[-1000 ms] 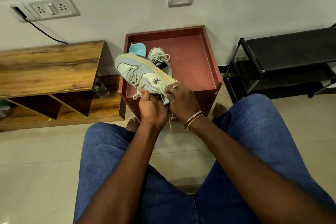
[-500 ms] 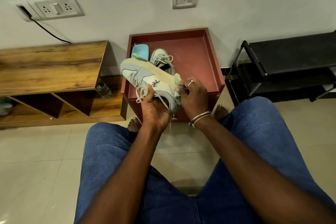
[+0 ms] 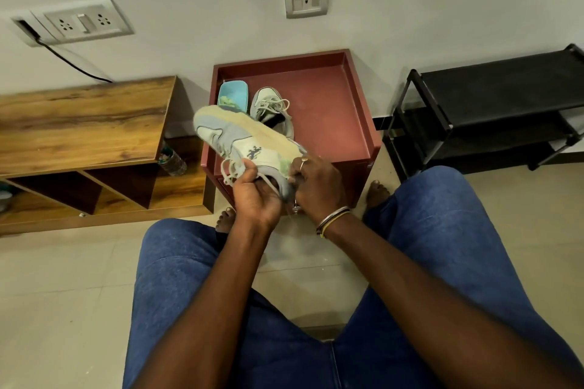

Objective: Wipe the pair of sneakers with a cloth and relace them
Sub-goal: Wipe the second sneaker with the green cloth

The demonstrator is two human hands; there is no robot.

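A square dark-red tabletop (image 3: 347, 98) with a raised rim sits against the white wall at upper centre. Its near left corner lies under the work, and bare red surface runs from the middle to the right rim. Just beside it on the left stands a low brown wooden shelf unit (image 3: 79, 123) with a clear plastic bottle (image 3: 172, 161) in its right-hand cubby. On the right, a narrow gap of wall and floor apart, is a black metal rack (image 3: 489, 104). Pale beige floor tiles (image 3: 63, 294) spread wide at lower left. Two knees in blue jeans (image 3: 442, 246) frame the lower half, with a channel of floor between them — both forearms run up through it.

The pale blue-grey and white sneaker (image 3: 234, 139) hangs in the air above the tabletop's front left edge. It is tipped on its side, toe toward the upper left, with the yellowish-tan sole turned up and right. A small dark figure marks its white side panel, and its off-white laces (image 3: 229, 170) dangle loose. The left hand (image 3: 257, 196) grips it from below at the collar, fingers curled round laces and opening. The right hand (image 3: 319, 186), ringed and bangled, curls against the heel and pinches a pale green cloth (image 3: 286, 165) there — only a scrap shows. The matching second sneaker (image 3: 268, 104) stands upright on the tabletop behind, just beside a light-blue insole-shaped piece (image 3: 232, 95).
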